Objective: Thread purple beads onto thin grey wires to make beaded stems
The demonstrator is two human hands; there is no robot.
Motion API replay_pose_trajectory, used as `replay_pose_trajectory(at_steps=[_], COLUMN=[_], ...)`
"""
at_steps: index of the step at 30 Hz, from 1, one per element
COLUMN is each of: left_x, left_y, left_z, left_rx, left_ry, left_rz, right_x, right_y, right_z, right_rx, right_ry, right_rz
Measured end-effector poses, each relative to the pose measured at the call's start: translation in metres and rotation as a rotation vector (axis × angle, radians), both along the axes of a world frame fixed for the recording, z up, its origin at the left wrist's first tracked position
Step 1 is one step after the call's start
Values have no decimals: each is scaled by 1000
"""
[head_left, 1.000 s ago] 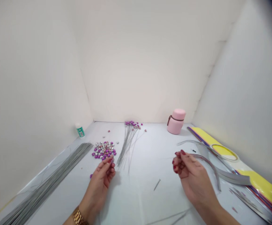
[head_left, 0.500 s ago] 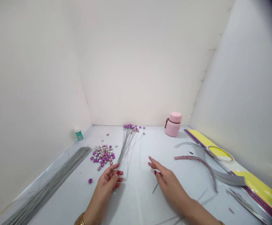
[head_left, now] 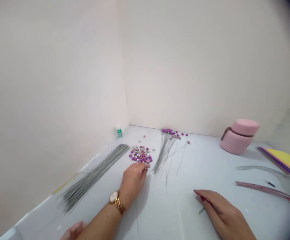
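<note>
My left hand (head_left: 135, 176) is at the near edge of a pile of small purple, pink and silver stars (head_left: 140, 154). Its fingertips are drawn together there, and whatever lies between them is too small to make out. On the right, low over the table, my right hand (head_left: 223, 210) is closed with thumb and forefinger together. A short end of thin grey wire (head_left: 201, 210) sticks out below its fingers. Beyond the hands lies a bunch of wires (head_left: 161, 153) with purple and pink stars (head_left: 168, 131) at their far ends.
A thick bundle of bare grey wires (head_left: 97, 173) lies along the left. Near the back corner stands a small green-and-white bottle (head_left: 119, 132). At the right are a pink flask (head_left: 238, 138), curved strips (head_left: 267, 189) and coloured sheets (head_left: 288, 161).
My left hand has moved from the star-tipped wires to the loose stars, its fingers closing together. My right hand has closed its fingers more. The view has turned left.
</note>
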State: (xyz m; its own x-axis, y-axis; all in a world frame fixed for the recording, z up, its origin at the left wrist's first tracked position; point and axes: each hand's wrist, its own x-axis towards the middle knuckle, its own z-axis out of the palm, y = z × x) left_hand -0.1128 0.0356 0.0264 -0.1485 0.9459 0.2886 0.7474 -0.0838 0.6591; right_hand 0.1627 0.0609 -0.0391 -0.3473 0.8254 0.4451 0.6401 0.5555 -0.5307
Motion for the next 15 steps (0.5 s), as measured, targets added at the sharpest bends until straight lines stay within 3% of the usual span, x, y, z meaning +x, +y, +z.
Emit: replay_pose_trajectory(at_steps=[6,9,15], left_x=[-68,-87,-105], left_y=[8,7,6], left_z=[5,5,-1], left_rx=[-137,-221,-384], left_ry=[265,361,407], left_rz=[391,488,586], right_x=[0,-3,-8], right_y=[-1,-5,-11], right_z=[4,13,25], right_rx=[-12,-30,-62], right_ry=[-14,-9,0], right_rz=[4,5,40])
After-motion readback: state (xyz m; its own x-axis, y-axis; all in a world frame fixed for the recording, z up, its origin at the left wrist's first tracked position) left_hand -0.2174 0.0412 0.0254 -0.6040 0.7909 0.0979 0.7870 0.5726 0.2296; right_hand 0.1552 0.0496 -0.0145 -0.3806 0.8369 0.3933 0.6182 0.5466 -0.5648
